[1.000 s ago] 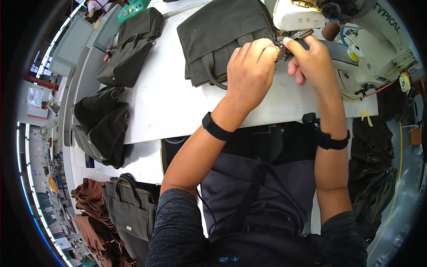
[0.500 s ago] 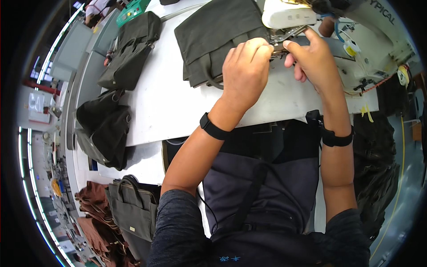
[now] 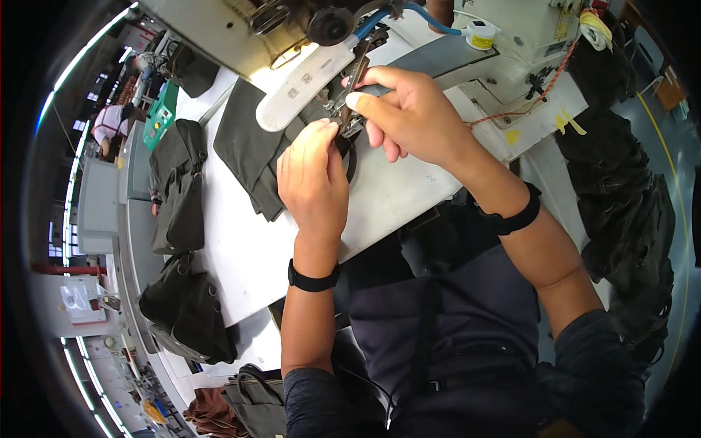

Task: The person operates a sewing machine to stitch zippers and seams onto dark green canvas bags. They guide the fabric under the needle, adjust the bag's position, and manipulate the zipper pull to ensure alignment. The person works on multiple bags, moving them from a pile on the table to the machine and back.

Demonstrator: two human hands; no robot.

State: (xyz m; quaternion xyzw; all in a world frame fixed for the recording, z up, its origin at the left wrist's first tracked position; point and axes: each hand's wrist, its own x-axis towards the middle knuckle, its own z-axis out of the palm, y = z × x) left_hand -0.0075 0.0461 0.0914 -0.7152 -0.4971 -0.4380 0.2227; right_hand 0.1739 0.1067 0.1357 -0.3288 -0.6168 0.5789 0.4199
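Note:
My left hand (image 3: 312,175) is closed at the sewing machine's needle area, its fingertips pinched at the dark olive bag's edge; what exactly they hold is hidden. The bag (image 3: 244,146) lies folded on the white table (image 3: 387,212) under the machine head (image 3: 292,87), with a handle loop showing beside my hand. My right hand (image 3: 405,117) is just right of it, thumb and index finger on a slim metal attachment (image 3: 356,71) by the needle, with the other fingers curled below.
Olive bags (image 3: 175,190) lie along the table's left, brown and olive bags (image 3: 208,409) below. Dark bags (image 3: 613,190) are piled at the right. A green control box (image 3: 159,117) stands beyond the table. Another person (image 3: 109,128) works at the upper left.
The view has tilted and turned, so the machine head fills more of the top and the table appears angled. My hands remain at the needle area; my right forearm now lies more diagonally.

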